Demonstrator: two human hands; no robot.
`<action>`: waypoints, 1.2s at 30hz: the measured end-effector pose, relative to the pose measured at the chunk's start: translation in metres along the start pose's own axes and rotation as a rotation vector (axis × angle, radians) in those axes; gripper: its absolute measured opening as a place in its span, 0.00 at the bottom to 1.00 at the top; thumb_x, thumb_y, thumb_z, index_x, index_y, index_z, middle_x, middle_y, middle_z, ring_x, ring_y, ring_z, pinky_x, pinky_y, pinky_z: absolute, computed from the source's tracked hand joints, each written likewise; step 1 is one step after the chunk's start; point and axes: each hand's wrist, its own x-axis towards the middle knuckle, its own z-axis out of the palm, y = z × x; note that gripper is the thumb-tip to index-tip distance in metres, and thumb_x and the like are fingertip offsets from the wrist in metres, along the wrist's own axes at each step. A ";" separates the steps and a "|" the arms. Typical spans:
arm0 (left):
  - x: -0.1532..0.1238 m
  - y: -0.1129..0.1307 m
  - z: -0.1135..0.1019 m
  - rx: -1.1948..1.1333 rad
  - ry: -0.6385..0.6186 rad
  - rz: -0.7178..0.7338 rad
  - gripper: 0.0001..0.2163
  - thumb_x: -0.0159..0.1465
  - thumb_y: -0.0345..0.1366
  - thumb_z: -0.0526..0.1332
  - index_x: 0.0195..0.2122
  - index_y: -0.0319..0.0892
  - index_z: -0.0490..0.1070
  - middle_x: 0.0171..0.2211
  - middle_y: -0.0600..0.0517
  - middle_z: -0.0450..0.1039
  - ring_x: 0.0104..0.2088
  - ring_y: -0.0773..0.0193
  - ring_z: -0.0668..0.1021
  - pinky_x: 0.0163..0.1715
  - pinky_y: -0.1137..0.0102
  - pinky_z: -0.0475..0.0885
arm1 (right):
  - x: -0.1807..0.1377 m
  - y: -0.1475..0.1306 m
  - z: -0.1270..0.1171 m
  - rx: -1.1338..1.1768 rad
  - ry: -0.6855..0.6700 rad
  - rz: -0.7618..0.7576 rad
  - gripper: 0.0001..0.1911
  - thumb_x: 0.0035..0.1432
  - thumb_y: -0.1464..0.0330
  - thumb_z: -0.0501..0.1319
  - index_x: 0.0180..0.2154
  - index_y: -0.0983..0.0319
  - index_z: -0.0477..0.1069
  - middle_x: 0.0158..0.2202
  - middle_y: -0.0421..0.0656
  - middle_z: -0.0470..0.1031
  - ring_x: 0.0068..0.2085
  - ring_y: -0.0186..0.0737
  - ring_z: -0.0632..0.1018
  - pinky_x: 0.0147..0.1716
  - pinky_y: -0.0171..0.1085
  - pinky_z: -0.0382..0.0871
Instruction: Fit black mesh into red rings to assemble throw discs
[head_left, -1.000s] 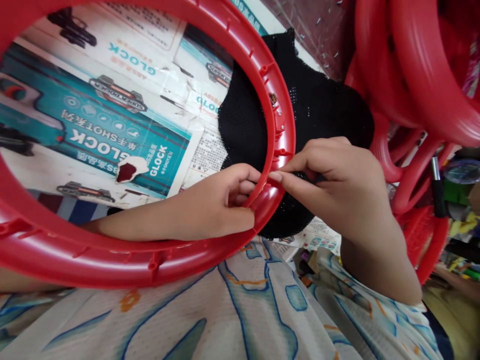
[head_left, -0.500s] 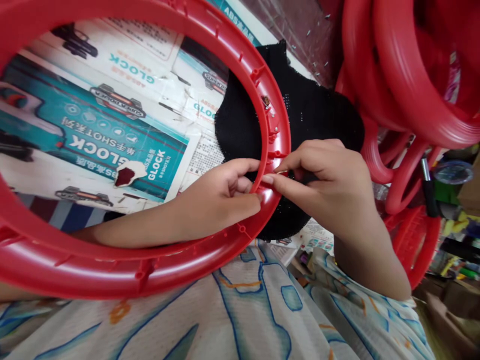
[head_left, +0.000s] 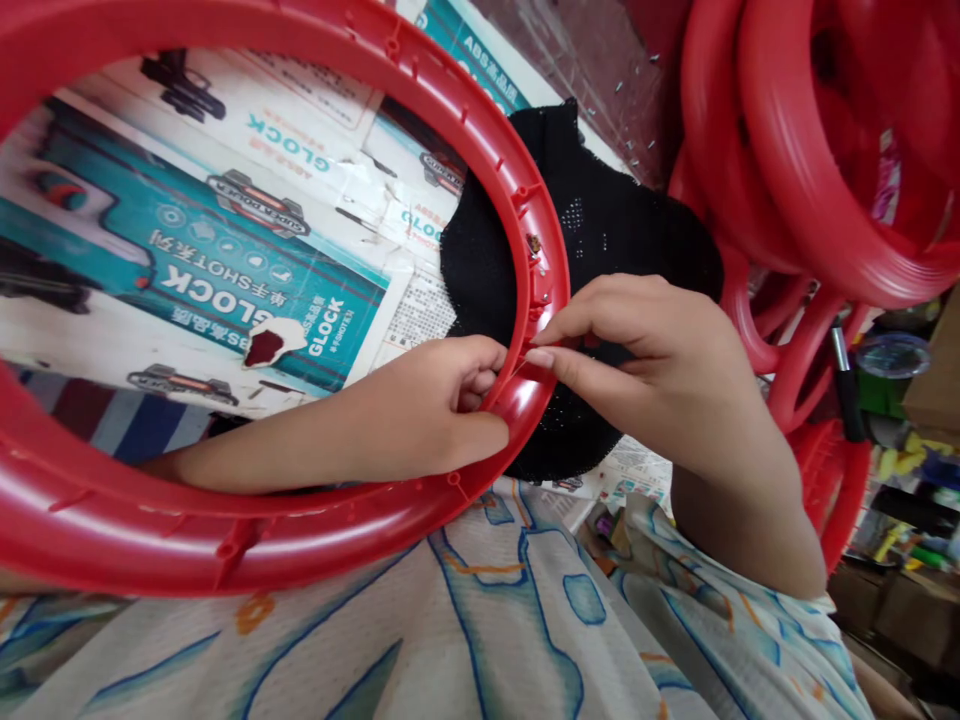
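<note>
A large red plastic ring (head_left: 315, 545) with an open, ribbed channel lies tilted across my lap. My left hand (head_left: 442, 410) reaches through it and grips its right side, thumb over the rim and fingers curled on the inner edge. Opposite, my right hand (head_left: 637, 360) is closed in a pinch of thumb and forefinger over the channel. A thin strand seems to run from that pinch toward the inner rim, but what it is I cannot make out. Small metal bits (head_left: 538, 297) and a brownish piece (head_left: 533, 244) sit in the channel above the pinch.
Beneath the ring are a black cloth (head_left: 630, 220) and printed cardboard (head_left: 277, 290). More red rings (head_left: 780, 200) are piled at the right, beside a black-handled tool (head_left: 847, 390) and a clear round lid (head_left: 892, 354). Patterned fabric (head_left: 420, 640) covers my lap.
The ring has turned slightly, its lower ribs shifting left through the view. My right hand has moved a little left with it, still pinching. The cardboard appears shifted right.
</note>
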 end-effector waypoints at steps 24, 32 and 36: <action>0.004 0.001 -0.002 0.040 0.080 0.019 0.06 0.62 0.38 0.61 0.33 0.41 0.69 0.22 0.60 0.67 0.21 0.72 0.68 0.20 0.76 0.58 | 0.000 0.001 0.008 -0.121 0.074 0.049 0.06 0.60 0.68 0.66 0.30 0.61 0.75 0.29 0.40 0.78 0.31 0.36 0.77 0.30 0.36 0.65; 0.003 -0.003 -0.009 0.410 0.091 0.088 0.08 0.62 0.39 0.56 0.32 0.41 0.69 0.24 0.56 0.71 0.24 0.67 0.70 0.23 0.72 0.59 | 0.009 0.007 0.001 -0.163 0.011 -0.029 0.05 0.62 0.72 0.61 0.34 0.60 0.75 0.32 0.42 0.76 0.35 0.39 0.76 0.35 0.38 0.67; 0.002 -0.004 -0.009 0.387 0.068 0.069 0.06 0.61 0.38 0.56 0.31 0.42 0.67 0.25 0.56 0.72 0.24 0.67 0.71 0.24 0.72 0.61 | 0.018 0.012 0.004 -0.133 -0.022 -0.013 0.05 0.62 0.71 0.62 0.33 0.61 0.74 0.32 0.41 0.76 0.35 0.38 0.76 0.36 0.38 0.67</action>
